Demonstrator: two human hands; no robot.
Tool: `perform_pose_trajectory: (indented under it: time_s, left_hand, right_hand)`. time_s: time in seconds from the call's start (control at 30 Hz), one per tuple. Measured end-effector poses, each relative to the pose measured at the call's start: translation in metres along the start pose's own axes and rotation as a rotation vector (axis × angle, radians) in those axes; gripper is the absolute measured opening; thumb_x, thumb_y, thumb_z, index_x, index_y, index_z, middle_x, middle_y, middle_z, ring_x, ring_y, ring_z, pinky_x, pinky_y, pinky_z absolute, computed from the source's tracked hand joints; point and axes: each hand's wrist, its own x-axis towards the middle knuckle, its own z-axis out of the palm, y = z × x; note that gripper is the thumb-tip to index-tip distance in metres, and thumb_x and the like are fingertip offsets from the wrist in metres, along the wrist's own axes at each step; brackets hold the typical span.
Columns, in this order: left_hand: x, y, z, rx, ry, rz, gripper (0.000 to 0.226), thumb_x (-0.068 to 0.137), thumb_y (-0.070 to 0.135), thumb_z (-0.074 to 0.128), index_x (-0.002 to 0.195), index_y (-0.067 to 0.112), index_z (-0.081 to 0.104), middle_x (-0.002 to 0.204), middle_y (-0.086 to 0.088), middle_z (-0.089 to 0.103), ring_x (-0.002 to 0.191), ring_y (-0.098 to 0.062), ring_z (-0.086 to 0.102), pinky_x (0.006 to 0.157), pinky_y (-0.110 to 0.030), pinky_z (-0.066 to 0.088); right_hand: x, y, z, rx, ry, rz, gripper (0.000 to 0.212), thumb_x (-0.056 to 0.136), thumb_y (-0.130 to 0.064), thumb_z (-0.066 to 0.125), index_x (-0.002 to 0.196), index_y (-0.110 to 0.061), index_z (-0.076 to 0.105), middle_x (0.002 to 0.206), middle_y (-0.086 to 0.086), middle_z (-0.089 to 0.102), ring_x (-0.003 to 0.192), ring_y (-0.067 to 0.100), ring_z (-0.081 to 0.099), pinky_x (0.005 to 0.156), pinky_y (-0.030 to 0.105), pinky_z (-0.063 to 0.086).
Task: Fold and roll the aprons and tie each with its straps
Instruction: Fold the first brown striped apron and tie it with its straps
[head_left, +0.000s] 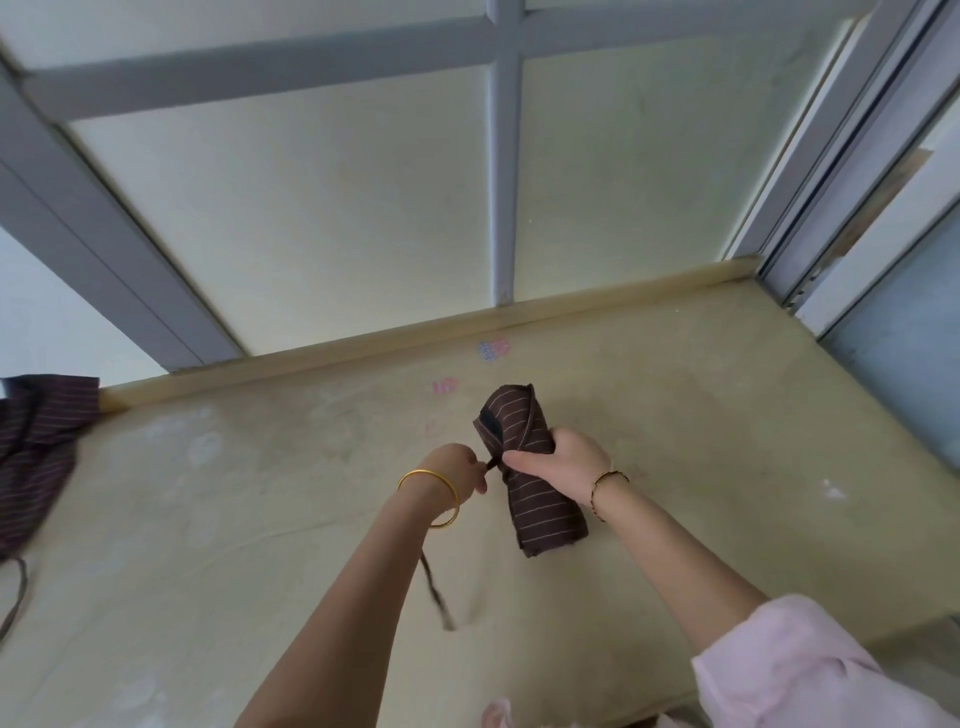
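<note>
A rolled brown apron (540, 504) with thin pale stripes is held above the beige table (260, 519), near its middle. My right hand (563, 461) grips the roll around its waist. My left hand (457, 467) pinches a dark strap (491, 464) just left of the roll and holds it taut. The strap's loose end (435, 592) hangs down below my left forearm, blurred.
A second striped brown apron (36, 457) lies unfolded at the table's left edge, its strap (15, 597) trailing toward me. A raised ledge (363, 348) and glass partition (291, 218) close off the far side. Another panel (904, 364) stands at the right.
</note>
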Motion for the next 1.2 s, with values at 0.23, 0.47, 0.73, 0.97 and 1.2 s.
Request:
perform_pose_trajectory:
  time_s: [0.23,0.47,0.73,0.97,1.2]
  left_hand:
    - [-0.028,0.02,-0.019,0.168,0.06,0.297,0.032,0.095,0.026,0.046,0.091,0.007,0.071,0.072,-0.001,0.055,0.064,-0.013,0.048,0.059,-0.023,0.039]
    - [-0.023,0.015,-0.001,-0.401,0.152,0.425,0.023,0.095,0.012,0.05,0.093,0.001,0.07,0.081,-0.008,0.066,0.074,-0.011,0.057,0.081,-0.026,0.05]
    - [-0.011,-0.005,0.005,-0.068,0.247,0.385,0.025,0.086,0.006,0.055,0.1,0.017,0.071,0.095,-0.002,0.067,0.09,-0.018,0.062,0.086,-0.031,0.05]
    - [-0.016,-0.007,0.007,0.212,0.191,0.392,0.021,0.087,0.018,0.057,0.104,0.015,0.069,0.098,-0.002,0.067,0.09,-0.021,0.061,0.075,-0.027,0.047]
    - [-0.011,-0.018,0.013,0.055,0.241,0.391,0.015,0.09,0.021,0.058,0.09,0.008,0.067,0.082,-0.006,0.064,0.078,-0.02,0.058,0.07,-0.028,0.044]
  right_hand:
    - [-0.007,0.001,0.009,-0.383,-0.027,-0.003,0.045,0.07,-0.065,0.062,0.075,-0.02,0.058,0.079,-0.002,0.065,0.077,0.02,0.062,0.062,0.027,0.047]
    - [-0.006,0.008,0.025,-0.16,-0.075,-0.136,0.043,0.07,-0.043,0.075,0.104,-0.02,0.061,0.093,-0.002,0.069,0.088,0.017,0.064,0.078,0.033,0.053]
    - [-0.011,0.019,0.012,0.147,-0.294,0.024,0.022,0.095,-0.007,0.045,0.074,-0.008,0.052,0.056,0.002,0.037,0.041,0.008,0.034,0.037,0.018,0.026]
    - [-0.022,-0.008,0.005,-0.131,-0.107,-0.256,0.029,0.096,-0.025,0.05,0.071,-0.01,0.052,0.058,0.002,0.047,0.05,0.014,0.041,0.053,0.026,0.032]
    - [-0.022,-0.01,0.013,0.451,-0.079,-0.174,0.027,0.1,-0.024,0.04,0.088,-0.013,0.062,0.093,0.011,0.063,0.064,0.016,0.057,0.052,0.024,0.051]
